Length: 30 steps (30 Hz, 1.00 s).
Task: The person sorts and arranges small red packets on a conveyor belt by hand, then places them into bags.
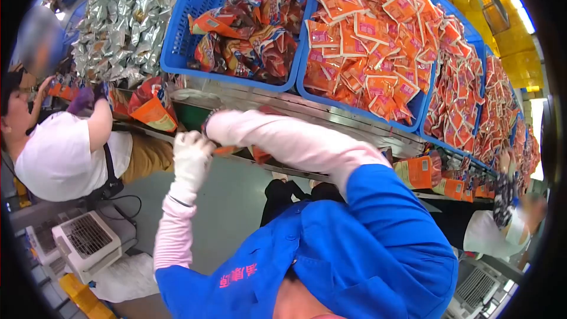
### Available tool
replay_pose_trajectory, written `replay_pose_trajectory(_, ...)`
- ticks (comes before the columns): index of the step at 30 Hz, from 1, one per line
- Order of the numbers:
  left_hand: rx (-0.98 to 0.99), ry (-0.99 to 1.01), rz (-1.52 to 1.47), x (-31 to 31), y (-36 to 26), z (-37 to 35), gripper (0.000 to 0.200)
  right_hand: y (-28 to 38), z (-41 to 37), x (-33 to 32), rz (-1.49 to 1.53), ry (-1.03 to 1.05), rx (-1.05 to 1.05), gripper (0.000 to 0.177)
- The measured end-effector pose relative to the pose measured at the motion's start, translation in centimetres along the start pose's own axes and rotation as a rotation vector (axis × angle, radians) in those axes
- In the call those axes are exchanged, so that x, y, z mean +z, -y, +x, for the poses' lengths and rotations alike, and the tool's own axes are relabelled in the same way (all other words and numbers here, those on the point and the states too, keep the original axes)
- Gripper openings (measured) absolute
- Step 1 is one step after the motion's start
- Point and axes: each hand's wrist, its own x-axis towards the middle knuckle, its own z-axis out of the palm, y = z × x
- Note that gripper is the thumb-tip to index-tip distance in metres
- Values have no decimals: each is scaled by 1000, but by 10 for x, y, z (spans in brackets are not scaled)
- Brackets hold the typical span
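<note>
My left hand [192,155], in a white glove, is raised at the near edge of the conveyor with its fingers curled closed. What they hold, if anything, is hidden. My right arm, in a pale pink sleeve, reaches across to the left. My right hand [208,123] is mostly hidden and blurred at the sleeve's end, just above the left one; its fingers do not show. Close to the left glove, an orange packet [226,150] shows partly beneath the right forearm. A red and orange snack bag [153,106] stands just left of both hands.
Behind the conveyor, a blue basket [171,53] holds several dark red bags; another holds orange sachets [369,41]. Silver sachets [127,20] are piled at the left. A co-worker in a white shirt [65,153] works at left, another [496,230] at right. Bags [416,172] line the conveyor.
</note>
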Motion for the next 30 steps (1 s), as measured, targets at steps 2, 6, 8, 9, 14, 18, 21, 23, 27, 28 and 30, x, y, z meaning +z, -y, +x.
replay_pose_trajectory(2,5,118,92,-16,12,9,13,-37,-80,-45,170,-325,-365,22)
replay_pose_trajectory(6,5,161,178,-15,27,10,15,-118,-168,-81,690,-610,-318,15)
replay_pose_trajectory(8,-14,214,219,-16,34,7,21,-173,-184,-91,427,-662,-74,16)
replay_pose_trajectory(9,-80,262,206,-23,31,13,30,-196,-177,-96,130,-693,-8,15)
replay_pose_trajectory(14,-248,8,505,-2,50,53,54,-257,-89,-70,-148,-1088,317,20)
replay_pose_trajectory(18,-122,49,-220,-20,25,71,49,-239,-125,-55,-588,-885,229,13)
replay_pose_trajectory(21,-18,37,-138,-37,-27,60,35,-202,-156,-64,278,-1161,-28,11)
replay_pose_trajectory(23,-85,87,-53,-17,-22,40,28,-148,-140,-67,1020,-1136,-477,11)
replay_pose_trajectory(27,5,-20,110,2,-18,37,11,-59,-58,-36,415,-872,-422,7)
replay_pose_trajectory(28,-23,-54,53,-3,-23,34,11,-62,-40,-19,170,-724,-536,5)
replay_pose_trajectory(30,-83,-35,34,6,-28,16,12,-58,-48,-8,69,-317,-457,12)
